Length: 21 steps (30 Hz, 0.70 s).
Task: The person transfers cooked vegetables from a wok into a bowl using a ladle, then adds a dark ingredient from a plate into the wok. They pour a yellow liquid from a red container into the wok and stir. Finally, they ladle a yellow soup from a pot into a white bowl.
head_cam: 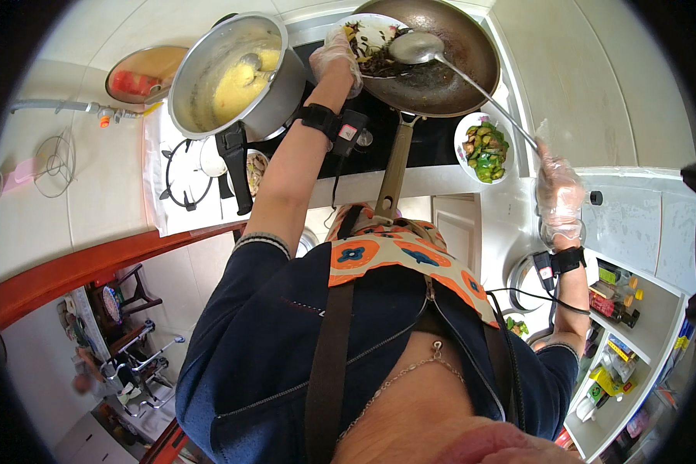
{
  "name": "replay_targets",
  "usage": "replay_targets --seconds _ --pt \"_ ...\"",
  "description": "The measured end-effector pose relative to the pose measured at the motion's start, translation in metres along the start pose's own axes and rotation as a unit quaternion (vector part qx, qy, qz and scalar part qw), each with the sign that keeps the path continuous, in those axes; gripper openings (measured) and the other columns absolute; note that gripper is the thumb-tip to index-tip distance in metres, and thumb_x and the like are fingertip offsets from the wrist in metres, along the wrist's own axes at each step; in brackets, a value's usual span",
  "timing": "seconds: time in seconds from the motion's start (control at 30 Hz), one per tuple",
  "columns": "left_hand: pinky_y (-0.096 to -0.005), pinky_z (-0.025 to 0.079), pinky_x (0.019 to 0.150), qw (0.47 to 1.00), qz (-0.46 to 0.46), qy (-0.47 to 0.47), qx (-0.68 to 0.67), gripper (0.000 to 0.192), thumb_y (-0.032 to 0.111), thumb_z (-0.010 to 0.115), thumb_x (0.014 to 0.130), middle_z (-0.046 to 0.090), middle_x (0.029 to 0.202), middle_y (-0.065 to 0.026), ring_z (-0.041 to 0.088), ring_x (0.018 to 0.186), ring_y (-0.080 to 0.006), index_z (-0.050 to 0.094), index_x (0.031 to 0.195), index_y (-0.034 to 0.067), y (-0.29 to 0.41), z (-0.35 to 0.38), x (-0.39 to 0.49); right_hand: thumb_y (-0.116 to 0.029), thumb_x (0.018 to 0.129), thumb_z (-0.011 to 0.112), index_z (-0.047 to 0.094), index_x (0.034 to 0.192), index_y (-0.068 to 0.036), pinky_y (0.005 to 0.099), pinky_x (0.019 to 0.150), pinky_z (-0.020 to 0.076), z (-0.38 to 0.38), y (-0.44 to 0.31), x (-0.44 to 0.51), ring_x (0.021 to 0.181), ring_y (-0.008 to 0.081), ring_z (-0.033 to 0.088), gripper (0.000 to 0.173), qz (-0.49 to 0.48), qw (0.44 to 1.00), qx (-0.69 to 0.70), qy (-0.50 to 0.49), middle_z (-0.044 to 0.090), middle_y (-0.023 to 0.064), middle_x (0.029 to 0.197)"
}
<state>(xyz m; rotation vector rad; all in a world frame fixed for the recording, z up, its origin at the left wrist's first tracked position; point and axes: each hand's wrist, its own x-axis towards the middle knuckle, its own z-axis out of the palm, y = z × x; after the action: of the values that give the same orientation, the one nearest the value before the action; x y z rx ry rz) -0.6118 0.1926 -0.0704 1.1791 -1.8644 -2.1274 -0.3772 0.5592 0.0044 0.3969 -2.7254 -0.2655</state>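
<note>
My left hand (337, 61), in a clear plastic glove, grips the edge of a white plate (377, 26) held over the wok (446, 93). Dark shredded food with some yellow pieces lies on the plate. My right hand (558, 184), gloved too, is closed around the long handle of a metal ladle (416, 47), whose bowl is at the plate's right side above the wok. The wok's inside is brown and glossy, and its handle (398, 168) points towards my apron.
A pressure cooker pot (180, 93) with yellow food and a spoon stands left. A plate of green vegetables (486, 148) sits right of the wok. A gas burner (188, 174), a bowl of food (257, 168) and a shelf with bottles (632, 342) flank me. A person (87, 371) is at the far lower left.
</note>
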Motion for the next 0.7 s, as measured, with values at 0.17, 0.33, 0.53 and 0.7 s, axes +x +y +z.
replay_targets --seconds 0.17,0.33,0.53,0.7 --pt "-0.0406 0.049 0.064 0.997 0.026 -0.01 -0.075 0.04 0.03 0.073 0.08 0.065 0.096 -0.013 0.059 0.075 -0.0199 0.063 0.099 -0.003 0.004 -0.004 0.007 -0.001 0.08 0.06 0.053 0.135 -0.028 0.0361 0.052 0.049 -0.007 0.02 0.001 0.058 0.0221 0.058 0.062 0.03 0.997 -0.06 0.027 0.058 0.0038 0.072" --pt "-0.0413 0.049 0.064 0.978 0.028 -0.038 -0.201 0.038 0.032 0.074 0.08 0.066 0.094 -0.0121 0.059 0.075 -0.0201 0.064 0.097 -0.001 -0.004 -0.006 0.015 0.001 0.078 0.062 0.063 0.126 -0.027 0.0357 0.052 0.0484 -0.023 0.006 0.01 0.056 0.0221 0.057 0.055 0.036 0.992 0.065 0.104 0.056 0.0042 0.068" --pt "-0.04 0.047 0.071 0.983 0.001 -0.068 -0.172 0.044 0.04 0.067 0.084 0.065 0.099 -0.0103 0.058 0.083 -0.0195 0.062 0.106 0.002 -0.015 0.009 0.053 0.002 0.078 0.063 0.063 0.126 -0.028 0.0352 0.053 0.0484 -0.031 -0.019 0.033 0.059 0.0222 0.057 0.056 0.009 0.997 0.045 0.061 0.056 0.0041 0.07" --pt "-0.0384 0.038 0.086 0.985 0.066 -0.159 0.011 0.03 0.034 0.058 0.091 0.057 0.104 -0.0005 0.047 0.095 -0.0157 0.057 0.114 0.015 -0.013 0.004 0.052 0.0 0.078 0.063 0.062 0.126 -0.027 0.0352 0.054 0.049 -0.026 -0.031 0.041 0.059 0.0219 0.057 0.055 -0.003 0.996 0.075 0.058 0.055 0.0038 0.07"
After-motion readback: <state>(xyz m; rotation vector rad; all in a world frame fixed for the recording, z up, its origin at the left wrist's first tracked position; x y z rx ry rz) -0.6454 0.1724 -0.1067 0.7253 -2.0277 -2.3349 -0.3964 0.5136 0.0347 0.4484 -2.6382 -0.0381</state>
